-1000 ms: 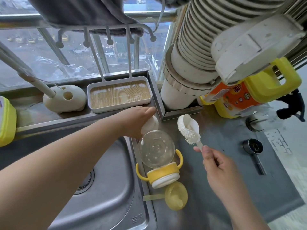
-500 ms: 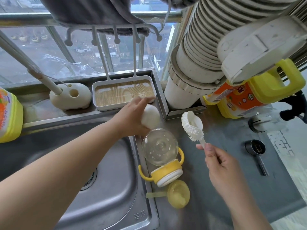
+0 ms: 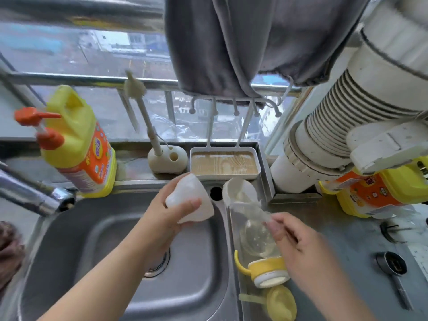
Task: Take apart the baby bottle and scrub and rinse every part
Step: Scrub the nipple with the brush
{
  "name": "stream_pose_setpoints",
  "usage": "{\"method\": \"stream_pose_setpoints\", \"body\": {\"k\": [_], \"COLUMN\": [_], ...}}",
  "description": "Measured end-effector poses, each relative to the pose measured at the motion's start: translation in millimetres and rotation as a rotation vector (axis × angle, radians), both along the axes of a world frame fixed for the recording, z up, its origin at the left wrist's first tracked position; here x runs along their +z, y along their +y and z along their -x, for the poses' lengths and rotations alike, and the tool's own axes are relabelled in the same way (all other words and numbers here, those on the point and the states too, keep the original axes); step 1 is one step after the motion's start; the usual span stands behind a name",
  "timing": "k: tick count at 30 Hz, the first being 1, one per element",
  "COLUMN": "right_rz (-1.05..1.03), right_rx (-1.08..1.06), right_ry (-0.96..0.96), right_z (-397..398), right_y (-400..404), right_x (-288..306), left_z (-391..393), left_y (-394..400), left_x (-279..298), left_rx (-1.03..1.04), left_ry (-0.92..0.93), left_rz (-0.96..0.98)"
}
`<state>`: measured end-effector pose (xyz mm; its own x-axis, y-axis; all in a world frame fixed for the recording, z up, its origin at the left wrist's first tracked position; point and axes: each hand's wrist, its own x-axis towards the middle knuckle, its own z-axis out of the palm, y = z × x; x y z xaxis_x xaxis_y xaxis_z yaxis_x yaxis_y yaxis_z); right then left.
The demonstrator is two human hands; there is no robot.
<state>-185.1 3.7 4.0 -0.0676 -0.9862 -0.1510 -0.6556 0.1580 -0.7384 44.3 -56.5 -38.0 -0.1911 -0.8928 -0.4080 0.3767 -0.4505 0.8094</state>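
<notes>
White silicone bottle part (image 3: pixel 190 200) gripped in left hand (image 3: pixel 166 218) above the sink (image 3: pixel 111 246), open mouth tilted right toward the brush (image 3: pixel 240 193). Brush handle pinched in right hand (image 3: pixel 298 246), head blurred, just beside that opening and not yet inside (long axis running up-left from the fingers). Clear bottle body (image 3: pixel 257 239) with yellow handled collar (image 3: pixel 266 269) lying on counter below; yellow lid (image 3: pixel 280 302) nearest the camera.

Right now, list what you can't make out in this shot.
- Brush in the right hand, head view: blurred by motion, bristles unreadable.
- Bottle: partly hidden behind that hand.
- White silicone part in the left hand: fingers cover its underside.
- Faucet: cut off by the left edge.
- Detergent label: print too small.
</notes>
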Motion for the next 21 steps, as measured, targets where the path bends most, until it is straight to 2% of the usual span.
{"method": "stream_pose_setpoints", "body": {"k": [3, 7, 11, 17, 21], "right_rz": [0.080, 0.092, 0.140, 0.224, 0.207], "right_rx": [0.091, 0.196, 0.264, 0.309, 0.317], "right_ry": [0.020, 0.013, -0.013, 0.060, 0.078], "right_z": [-30.8, -76.8, -107.6, -143.6, -149.2], "right_y": [-4.7, -1.9, 9.8, 26.8, 35.1], "right_x": [11.4, 24.1, 33.9, 40.5, 44.5], "left_z": [-28.7, -66.6, -95.6, -110.0, -123.7], "left_y": [18.3, 45.3, 66.8, 84.6, 92.0], "left_x": [20.4, 40.5, 56.2, 63.2, 62.2], "left_rx": [0.006, 0.129, 0.165, 0.272, 0.210], "left_ry": [0.082, 0.252, 0.273, 0.312, 0.392], "left_rz": [-0.038, -0.189, -0.217, -0.242, -0.258]}}
